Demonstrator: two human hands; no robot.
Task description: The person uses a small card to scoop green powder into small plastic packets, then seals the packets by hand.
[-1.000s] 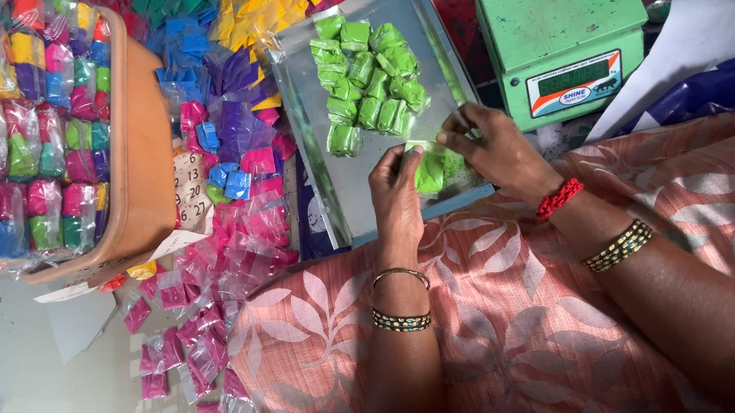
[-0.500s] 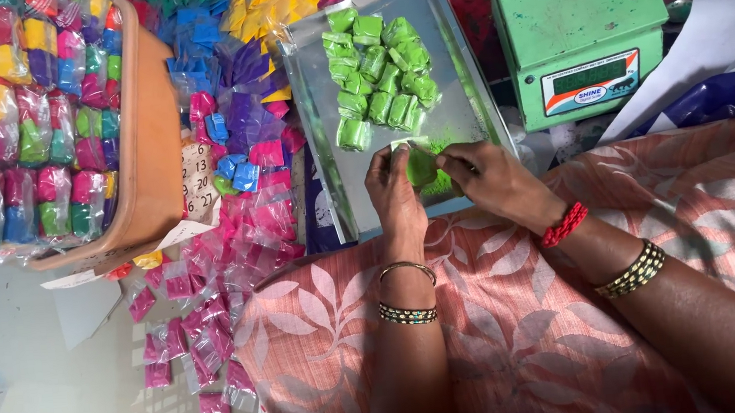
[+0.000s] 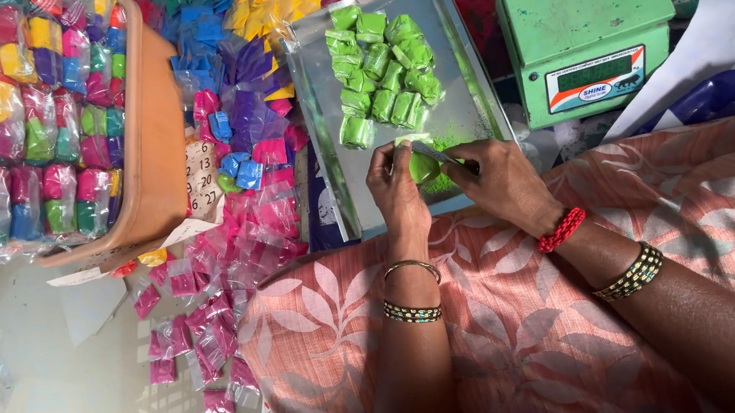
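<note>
Left hand, right hand: fingers of both clamped on small green powder packet, held over near end of steel tray. Step judged: packet being closed. Finished green packets heaped mid-tray. Green weighing scale just beside tray. Pink packets scattered on floor.

Both hands have shifted the green packet slightly left.

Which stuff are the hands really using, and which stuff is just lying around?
In use:
left hand and right hand, both holding the green packet
metal tray
pile of green packets

Lying about:
green scale
pink packets
blue packets
orange tub of mixed packets
</note>
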